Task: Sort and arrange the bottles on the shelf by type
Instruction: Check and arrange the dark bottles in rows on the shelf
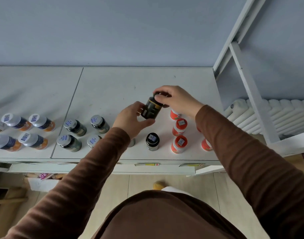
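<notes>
Both arms in brown sleeves reach forward over the white shelf (113,80), forearms converging toward the middle.

Right hand (178,100): wrist bent, palm down, fingers curled over the cap of a dark bottle (152,108) with a gold band. The bottle is held tilted, cap end away, lifted clear of the shelf top.

Left hand (131,119): palm turned inward, thumb and fingers curved round the lower body of the same bottle, cupping it from below and from the left.

Labels: print on the held bottle too small to read. Caps of the standing bottles carry small blue-and-white code stickers; no text legible.

Just below the hands, toward the person: one black-capped bottle (152,141) upright. Under and beside the right wrist: orange-and-white bottles (179,144), upright, in a loose column; another partly hidden behind the right sleeve. Left of the left forearm: four silver-capped dark bottles (75,128) in two rows. Further left still: white-capped bottles with orange bases (41,122), also grouped in two rows.

Right of the right arm: a white frame (247,83) and a radiator (277,114).
</notes>
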`<state>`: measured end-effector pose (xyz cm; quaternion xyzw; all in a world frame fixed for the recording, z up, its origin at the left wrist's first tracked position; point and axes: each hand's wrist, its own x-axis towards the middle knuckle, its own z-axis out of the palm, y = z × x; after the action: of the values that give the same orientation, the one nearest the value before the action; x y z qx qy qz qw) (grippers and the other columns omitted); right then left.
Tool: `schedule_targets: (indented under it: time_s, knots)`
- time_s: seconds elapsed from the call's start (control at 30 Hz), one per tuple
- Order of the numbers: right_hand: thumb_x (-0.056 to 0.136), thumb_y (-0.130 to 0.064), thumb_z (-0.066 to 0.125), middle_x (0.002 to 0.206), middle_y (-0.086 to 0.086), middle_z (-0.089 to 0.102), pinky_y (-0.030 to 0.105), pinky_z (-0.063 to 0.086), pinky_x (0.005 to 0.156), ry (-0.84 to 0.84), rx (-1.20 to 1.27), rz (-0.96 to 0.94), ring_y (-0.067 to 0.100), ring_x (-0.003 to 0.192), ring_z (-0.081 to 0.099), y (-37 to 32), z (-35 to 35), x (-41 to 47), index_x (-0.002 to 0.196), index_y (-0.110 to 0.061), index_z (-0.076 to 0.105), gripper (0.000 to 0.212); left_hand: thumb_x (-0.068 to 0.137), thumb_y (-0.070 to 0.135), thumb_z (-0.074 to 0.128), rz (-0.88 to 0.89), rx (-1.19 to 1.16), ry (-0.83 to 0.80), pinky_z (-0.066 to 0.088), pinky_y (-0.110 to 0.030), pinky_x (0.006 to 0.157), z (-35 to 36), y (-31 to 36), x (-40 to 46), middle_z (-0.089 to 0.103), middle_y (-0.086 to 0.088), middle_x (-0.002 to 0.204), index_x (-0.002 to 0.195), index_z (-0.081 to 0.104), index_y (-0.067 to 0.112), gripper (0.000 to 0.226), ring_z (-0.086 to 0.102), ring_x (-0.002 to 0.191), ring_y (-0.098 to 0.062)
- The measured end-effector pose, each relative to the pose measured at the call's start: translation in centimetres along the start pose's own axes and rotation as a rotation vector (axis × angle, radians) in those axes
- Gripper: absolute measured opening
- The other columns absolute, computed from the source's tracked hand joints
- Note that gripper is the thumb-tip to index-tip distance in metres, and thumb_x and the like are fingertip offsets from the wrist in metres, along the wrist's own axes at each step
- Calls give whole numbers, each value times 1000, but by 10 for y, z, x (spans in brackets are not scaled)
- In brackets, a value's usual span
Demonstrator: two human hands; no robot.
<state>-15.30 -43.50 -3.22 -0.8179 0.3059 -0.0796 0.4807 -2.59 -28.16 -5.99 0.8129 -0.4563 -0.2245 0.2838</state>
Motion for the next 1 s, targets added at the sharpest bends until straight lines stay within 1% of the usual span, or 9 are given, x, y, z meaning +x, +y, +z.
schedule_targets:
  time_s: [0.13,0.23,0.33,0.43,0.57,0.67,0.77,0.87,1.0]
  knots:
    - [86,-55,66,89,3,70,29,56,67,100,44,33,17,76,66,-26,-15,-3,95,-14,68,42,78,33,74,-126,-706,-160,50,-31,84,-6,9,-7,71,-2,94,106,67,15,34,64,87,-13]
    - [78,-73,61,68,4,63,34,48,62,172,-29,41,14,59,56,-41,-17,0,79,-10,60,63,84,36,60,-231,-1151,-343,51,-33,90,-10,10,-8,70,-14,97,114,64,3,45,65,90,-21]
    - [77,-77,59,55,-3,49,30,37,57,186,-18,45,11,48,44,-54,-15,1,70,-17,48,61,88,44,53,-255,-1362,-486,52,-30,89,-11,9,-8,66,-11,92,124,60,1,57,62,86,-19]
    - [77,-76,59,51,-7,44,28,32,55,193,7,20,7,43,38,-61,-12,1,70,-18,46,59,80,48,61,-238,-1491,-554,52,-28,89,-12,9,-9,63,-8,91,120,65,3,60,60,86,-17]
    - [78,-75,59,55,-7,46,29,35,58,187,-1,7,9,49,41,-62,-11,1,71,-19,50,57,80,44,63,-227,-1502,-522,53,-29,89,-15,9,-12,65,-9,91,120,64,2,58,62,86,-18]
    - [85,-66,59,62,-7,52,30,40,61,139,38,-33,11,57,46,-60,-14,-3,73,-20,58,47,79,31,66,-198,-1331,-304,52,-31,86,-13,8,-11,68,-10,91,115,60,5,44,62,87,-22]
    - [98,-45,54,94,-6,67,26,51,65,27,40,-102,10,76,58,-56,-16,-6,108,-26,71,28,68,29,80,-125,-923,-5,43,-39,75,-12,10,-11,65,-6,93,109,56,14,50,57,86,-22]
    - [103,-28,49,128,-4,62,23,56,79,-70,41,-134,11,104,62,-51,-18,-6,135,-27,59,34,65,29,86,-78,-709,175,50,-40,71,-10,11,-13,62,-4,95,107,50,18,56,56,81,-16]
    - [100,-22,55,127,-4,58,24,57,84,-121,-7,-155,12,103,62,-49,-21,-6,139,-26,55,38,71,25,85,-28,-594,206,48,-30,76,-5,13,-15,63,-2,98,107,50,18,51,58,85,-16]
